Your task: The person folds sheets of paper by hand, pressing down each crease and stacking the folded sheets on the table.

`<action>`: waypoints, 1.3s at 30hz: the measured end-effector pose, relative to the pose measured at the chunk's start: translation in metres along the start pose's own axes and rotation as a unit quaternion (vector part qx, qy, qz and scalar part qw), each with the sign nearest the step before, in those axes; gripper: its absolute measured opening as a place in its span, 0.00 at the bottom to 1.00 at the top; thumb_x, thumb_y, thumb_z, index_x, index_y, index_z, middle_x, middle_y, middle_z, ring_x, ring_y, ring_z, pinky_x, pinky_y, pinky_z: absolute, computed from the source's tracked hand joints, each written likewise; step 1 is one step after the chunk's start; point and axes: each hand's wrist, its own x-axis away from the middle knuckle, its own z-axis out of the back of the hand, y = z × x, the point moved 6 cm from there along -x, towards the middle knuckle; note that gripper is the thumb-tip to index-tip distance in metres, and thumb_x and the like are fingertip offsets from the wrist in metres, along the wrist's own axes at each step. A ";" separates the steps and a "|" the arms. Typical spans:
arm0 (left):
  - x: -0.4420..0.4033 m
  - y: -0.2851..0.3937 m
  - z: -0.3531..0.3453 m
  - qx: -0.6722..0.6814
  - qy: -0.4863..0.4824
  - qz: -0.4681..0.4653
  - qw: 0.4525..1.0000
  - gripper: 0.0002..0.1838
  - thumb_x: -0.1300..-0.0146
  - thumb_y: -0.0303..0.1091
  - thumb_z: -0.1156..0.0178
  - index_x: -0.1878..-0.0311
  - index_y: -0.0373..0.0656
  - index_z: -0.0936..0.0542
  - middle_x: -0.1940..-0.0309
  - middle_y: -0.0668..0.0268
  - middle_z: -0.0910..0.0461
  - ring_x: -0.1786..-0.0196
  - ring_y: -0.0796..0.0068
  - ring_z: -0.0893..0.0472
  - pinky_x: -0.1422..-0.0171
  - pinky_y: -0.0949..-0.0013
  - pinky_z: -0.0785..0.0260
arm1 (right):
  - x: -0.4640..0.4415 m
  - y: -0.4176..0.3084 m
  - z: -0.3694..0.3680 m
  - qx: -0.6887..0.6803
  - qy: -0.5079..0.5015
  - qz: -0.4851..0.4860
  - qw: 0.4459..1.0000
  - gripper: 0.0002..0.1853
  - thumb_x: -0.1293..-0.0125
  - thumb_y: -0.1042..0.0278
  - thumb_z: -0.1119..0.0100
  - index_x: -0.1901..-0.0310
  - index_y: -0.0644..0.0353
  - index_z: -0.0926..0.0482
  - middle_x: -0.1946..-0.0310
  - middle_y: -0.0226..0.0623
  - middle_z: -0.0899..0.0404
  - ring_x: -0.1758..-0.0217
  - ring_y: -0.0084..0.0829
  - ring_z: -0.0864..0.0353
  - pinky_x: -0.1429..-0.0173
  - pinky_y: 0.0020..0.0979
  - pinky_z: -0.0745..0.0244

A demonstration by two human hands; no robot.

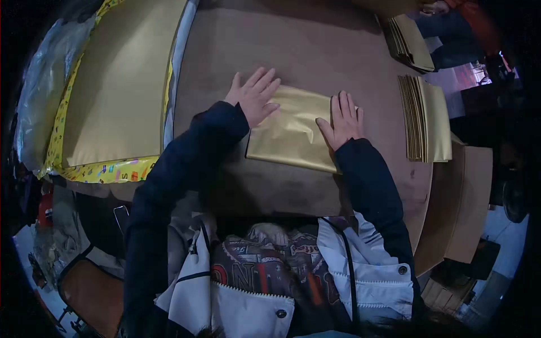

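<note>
Dark navy sleeves (163, 186) down to the wrists, left hand (255, 100) and right hand (344, 121) both bare. Pale jacket front (248, 313) has chunky white zip teeth (253, 292), dark round snaps (282, 314) and a black cord (352, 270), plus there's a busy dark graphic top (270, 253) with reddish block letters (241, 275).

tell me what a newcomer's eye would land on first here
Probably the shiny gold folded sheet on the brown table, with the left hand spread at its left edge and the right hand at its right. Next, the big gold sheet over bright yellow printed wrapping at the picture's left, then the folded gold pieces at the right.
</note>
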 end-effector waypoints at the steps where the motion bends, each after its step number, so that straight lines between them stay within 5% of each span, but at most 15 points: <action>1: -0.003 0.001 -0.004 -0.039 -0.021 0.023 0.999 0.32 0.30 0.55 0.59 0.28 0.49 0.42 0.25 0.63 0.50 0.23 0.65 0.54 0.28 0.35 0.57 | 0.000 0.000 -0.001 0.001 0.005 0.002 1.000 0.41 0.33 0.38 0.58 0.29 0.64 0.47 0.27 0.53 0.54 0.23 0.48 0.58 0.25 0.53 0.62; 3: -0.005 0.008 0.002 -0.107 -0.037 0.035 0.993 0.33 0.29 0.57 0.64 0.27 0.50 0.44 0.24 0.64 0.53 0.22 0.67 0.57 0.26 0.36 0.62 | 0.000 -0.001 -0.001 0.004 -0.001 -0.003 1.000 0.41 0.33 0.38 0.58 0.29 0.64 0.47 0.26 0.52 0.54 0.22 0.48 0.59 0.25 0.54 0.62; 9: 0.038 0.073 0.004 0.036 -0.090 -0.143 0.985 0.36 0.30 0.61 0.64 0.26 0.49 0.46 0.24 0.61 0.55 0.22 0.62 0.58 0.25 0.37 0.63 | -0.001 0.002 -0.006 0.005 -0.022 -0.012 1.000 0.42 0.33 0.37 0.59 0.28 0.61 0.49 0.26 0.51 0.56 0.22 0.46 0.61 0.25 0.54 0.64; 16: 0.064 0.039 0.006 0.007 -0.088 -0.086 0.992 0.34 0.31 0.56 0.57 0.27 0.52 0.45 0.24 0.65 0.54 0.22 0.61 0.58 0.29 0.32 0.60 | 0.000 -0.001 0.000 -0.023 -0.047 -0.022 0.998 0.43 0.33 0.35 0.60 0.29 0.63 0.48 0.26 0.52 0.57 0.22 0.48 0.62 0.25 0.56 0.63; 19: 0.060 0.041 0.010 0.023 -0.114 -0.079 0.990 0.34 0.31 0.55 0.57 0.26 0.51 0.46 0.24 0.65 0.55 0.22 0.59 0.59 0.29 0.31 0.60 | 0.020 -0.060 0.023 0.000 -0.095 0.057 0.994 0.46 0.35 0.33 0.59 0.29 0.68 0.49 0.26 0.54 0.56 0.22 0.49 0.62 0.25 0.56 0.63; 22: 0.060 0.042 0.011 -0.032 -0.148 -0.063 0.987 0.33 0.31 0.53 0.56 0.27 0.53 0.44 0.24 0.66 0.54 0.22 0.54 0.59 0.30 0.28 0.61 | 0.052 -0.133 0.015 -0.126 -0.027 0.157 0.979 0.47 0.38 0.35 0.52 0.31 0.70 0.45 0.27 0.56 0.54 0.23 0.50 0.58 0.26 0.56 0.59; 24: 0.060 0.041 0.006 -0.027 -0.128 -0.072 0.989 0.32 0.32 0.53 0.56 0.27 0.55 0.44 0.24 0.66 0.54 0.22 0.54 0.59 0.30 0.28 0.61 | 0.069 -0.147 0.006 -0.090 0.017 0.188 0.978 0.47 0.42 0.36 0.46 0.33 0.69 0.42 0.29 0.56 0.48 0.24 0.50 0.52 0.28 0.55 0.53; 31: 0.057 0.042 0.009 -0.015 -0.131 -0.056 0.990 0.32 0.30 0.56 0.58 0.27 0.57 0.44 0.24 0.70 0.54 0.22 0.56 0.58 0.31 0.28 0.59 | 0.110 -0.081 0.017 -0.066 -0.020 0.147 0.987 0.45 0.43 0.39 0.43 0.35 0.70 0.40 0.30 0.57 0.47 0.26 0.51 0.49 0.30 0.56 0.49; 39: 0.058 0.049 0.012 -0.017 -0.163 -0.031 0.986 0.33 0.31 0.52 0.55 0.26 0.54 0.47 0.24 0.61 0.56 0.22 0.55 0.60 0.29 0.30 0.58 | 0.152 -0.011 0.011 -0.012 -0.122 0.045 0.992 0.46 0.36 0.35 0.52 0.30 0.68 0.48 0.26 0.56 0.59 0.22 0.51 0.63 0.28 0.63 0.60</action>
